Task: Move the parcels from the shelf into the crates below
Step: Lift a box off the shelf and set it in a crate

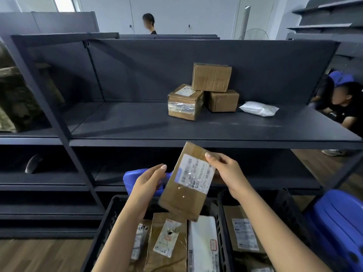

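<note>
Just above the crate (109, 214), right hand (227, 173)'s grip pinches the tilted parcel (186, 185).

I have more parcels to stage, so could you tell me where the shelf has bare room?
Bare: the shelf left of the labelled box and along its front edge. Crowded: the three boxes and white bag right of centre, and the crate below.

Pinching a taped brown parcel (188, 181) by its upper edge with the right hand (225, 171), tilted above the black crate (107, 220); gripping a blue object (133, 177) in the left hand (149, 181). Up on the shelf (137, 124), three cardboard boxes (211, 77) and a white bag (259, 108).
</note>
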A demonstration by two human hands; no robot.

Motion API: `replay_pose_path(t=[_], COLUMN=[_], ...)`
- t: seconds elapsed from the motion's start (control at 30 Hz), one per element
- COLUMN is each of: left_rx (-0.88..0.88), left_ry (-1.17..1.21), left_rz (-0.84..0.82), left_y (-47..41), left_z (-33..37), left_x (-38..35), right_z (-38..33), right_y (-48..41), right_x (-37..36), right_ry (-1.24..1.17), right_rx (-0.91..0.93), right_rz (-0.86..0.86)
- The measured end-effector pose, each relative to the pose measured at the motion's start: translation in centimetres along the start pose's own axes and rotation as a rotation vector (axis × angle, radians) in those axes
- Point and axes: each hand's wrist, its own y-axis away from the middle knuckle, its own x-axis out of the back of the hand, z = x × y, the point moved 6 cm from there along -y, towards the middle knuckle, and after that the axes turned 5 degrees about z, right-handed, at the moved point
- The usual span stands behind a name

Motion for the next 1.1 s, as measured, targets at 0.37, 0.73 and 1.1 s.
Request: replay_pose_path(t=[0.37, 0.73, 1.1], left_rx=[0.034, 0.040, -0.209], left_ry=[0.252, 0.181, -0.109], left_rz=[0.007, 0.071, 0.241], left_y=[1.9, 0.1, 1.9], left_z=[-3.8, -2.4, -3.4], left_x=[-1.5, 1.2, 2.1], right_z=[4.6, 3.1, 6.6], right_y=[1.4, 3.8, 6.3], right_x=[-0.5, -0.2, -2.6], right_ry=[-0.267, 0.147, 0.187], right_rx=[-0.168, 0.127, 0.039], right_rz=[0.217, 0.131, 0.241])
